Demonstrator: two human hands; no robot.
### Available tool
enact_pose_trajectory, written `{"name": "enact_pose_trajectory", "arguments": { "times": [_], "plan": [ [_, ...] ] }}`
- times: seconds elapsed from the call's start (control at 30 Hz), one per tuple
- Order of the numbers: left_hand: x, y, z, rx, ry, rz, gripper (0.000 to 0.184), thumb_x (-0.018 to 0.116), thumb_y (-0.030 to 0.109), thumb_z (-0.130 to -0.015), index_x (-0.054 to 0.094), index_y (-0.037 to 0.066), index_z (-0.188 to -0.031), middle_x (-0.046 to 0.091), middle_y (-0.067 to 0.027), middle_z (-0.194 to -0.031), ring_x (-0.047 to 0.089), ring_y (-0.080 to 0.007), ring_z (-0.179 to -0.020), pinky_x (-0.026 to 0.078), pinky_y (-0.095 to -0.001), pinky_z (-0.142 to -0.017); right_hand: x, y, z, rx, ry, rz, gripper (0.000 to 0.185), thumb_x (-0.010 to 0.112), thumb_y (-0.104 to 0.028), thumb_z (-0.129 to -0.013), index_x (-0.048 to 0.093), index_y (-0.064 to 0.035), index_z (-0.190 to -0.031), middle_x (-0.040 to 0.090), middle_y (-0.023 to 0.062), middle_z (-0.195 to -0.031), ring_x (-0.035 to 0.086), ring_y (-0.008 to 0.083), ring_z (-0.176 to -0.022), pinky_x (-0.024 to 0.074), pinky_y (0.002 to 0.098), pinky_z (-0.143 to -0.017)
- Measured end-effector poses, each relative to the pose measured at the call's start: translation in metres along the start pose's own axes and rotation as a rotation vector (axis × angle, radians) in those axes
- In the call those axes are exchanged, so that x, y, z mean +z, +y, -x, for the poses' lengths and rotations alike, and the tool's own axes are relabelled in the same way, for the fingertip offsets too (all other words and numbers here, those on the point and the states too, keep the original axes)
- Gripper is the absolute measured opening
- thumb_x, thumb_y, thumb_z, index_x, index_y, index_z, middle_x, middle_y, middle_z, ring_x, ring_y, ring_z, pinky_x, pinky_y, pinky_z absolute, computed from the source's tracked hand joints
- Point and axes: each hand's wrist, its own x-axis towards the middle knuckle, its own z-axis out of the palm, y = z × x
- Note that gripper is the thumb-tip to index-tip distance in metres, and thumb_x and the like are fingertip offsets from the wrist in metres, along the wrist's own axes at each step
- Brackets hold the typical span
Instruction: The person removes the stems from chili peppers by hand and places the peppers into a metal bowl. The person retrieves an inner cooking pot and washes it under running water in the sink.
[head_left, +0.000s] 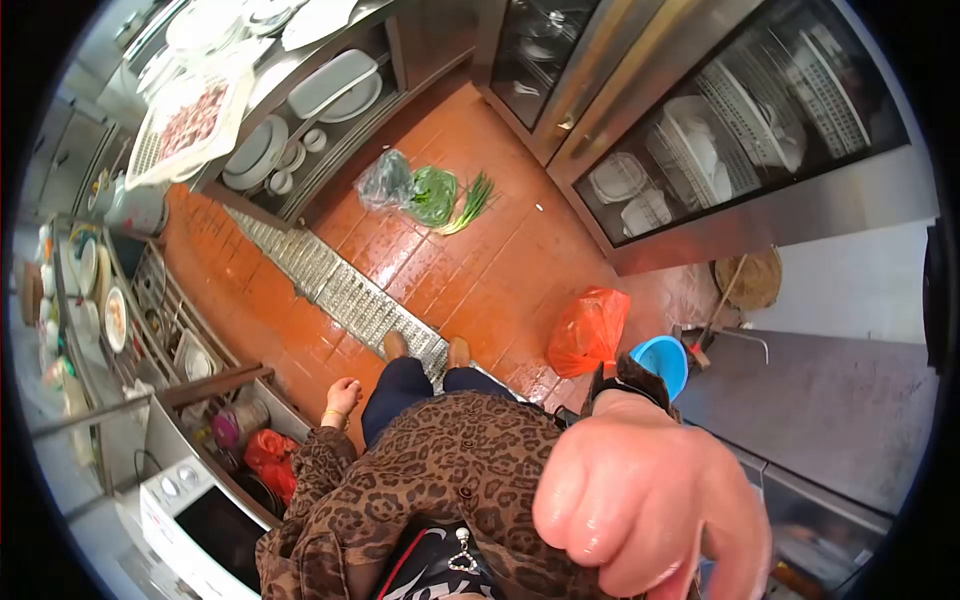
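My right hand (640, 490) is raised close to the camera, with its fingers curled in. Its palm is hidden, so whatever it may hold does not show. My left hand (343, 397) hangs low beside my thigh. Its fingers are loosely bent and slightly apart, with nothing seen in them. Near it stands a low shelf holding a red plastic bag (270, 462). On the tiled floor ahead lie a clear plastic bag (385, 182), a bag of leafy greens (433, 196) and a bunch of green onions (470, 204).
A metal drain grate (350, 300) runs under my feet. To the right are an orange-red bag (590, 333), a blue bucket (660, 362) and a glass-fronted dish cabinet (640, 262). At upper left, a white basket of meat pieces (150, 155) juts over the counter's edge. A white microwave (183, 484) stands lower left.
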Motion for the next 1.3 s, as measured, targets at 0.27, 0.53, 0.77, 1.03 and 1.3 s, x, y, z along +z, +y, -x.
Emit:
{"name": "enact_pose_trajectory", "arguments": {
  "times": [0.27,0.53,0.77,1.03,1.3],
  "plan": [
    [-0.035,0.077,-0.095,0.059,-0.365,0.206,0.020,0.057,0.018,-0.092,0.065,0.003,-0.102,0.064,-0.0073,-0.081,0.061,-0.0158,-0.066,0.047,-0.0250,-0.055,-0.037,0.042,-0.012,-0.052,0.010,0.100,0.012,0.064,-0.011,-0.088,0.063,-0.0072,-0.100,0.056,0.0067,-0.076,0.041,0.0148,-0.056,0.0342,0.0265,-0.049],
    [-0.068,0.193,-0.213,0.010,-0.292,0.040,0.021,0.056,0.018,-0.092,0.064,0.002,-0.104,0.064,-0.0073,-0.083,0.061,-0.0163,-0.066,0.047,-0.0254,-0.055,-0.117,0.106,-0.055,-0.018,-0.093,0.212,0.011,0.064,-0.009,-0.089,0.067,0.0012,-0.090,0.050,0.0032,-0.066,0.038,0.0138,-0.050,0.0346,0.0263,-0.044],
    [-0.119,0.284,-0.245,0.156,-0.324,-0.176,0.023,0.056,0.017,-0.091,0.066,0.001,-0.105,0.065,-0.0078,-0.084,0.062,-0.0178,-0.067,0.049,-0.0263,-0.060,-0.169,0.167,-0.051,0.456,0.284,0.363,0.025,0.074,-0.020,-0.085,0.069,0.0005,-0.097,0.061,0.0106,-0.077,0.047,0.0190,-0.053,0.0387,0.0301,-0.051],
    [-0.144,0.324,-0.313,0.273,-0.542,-0.046,0.023,0.056,0.017,-0.090,0.067,0.001,-0.101,0.066,-0.0079,-0.082,0.062,-0.0183,-0.065,0.050,-0.0269,-0.059,-0.206,0.201,-0.052,1.209,0.728,0.694,0.019,0.064,-0.008,-0.089,0.068,0.0005,-0.105,0.066,0.0053,-0.087,0.053,0.0128,-0.068,0.0425,0.0257,-0.063],
    [-0.123,0.326,-0.309,0.055,-0.101,-0.430,0.023,0.057,0.019,-0.088,0.068,0.001,-0.098,0.066,-0.0077,-0.079,0.063,-0.0185,-0.064,0.049,-0.0275,-0.057,-0.258,0.186,-0.038,1.475,0.600,0.587,0.026,0.060,-0.008,-0.091,0.065,-0.0007,-0.115,0.067,0.0040,-0.093,0.057,0.0135,-0.078,0.0448,0.0249,-0.070]
  ]
}}
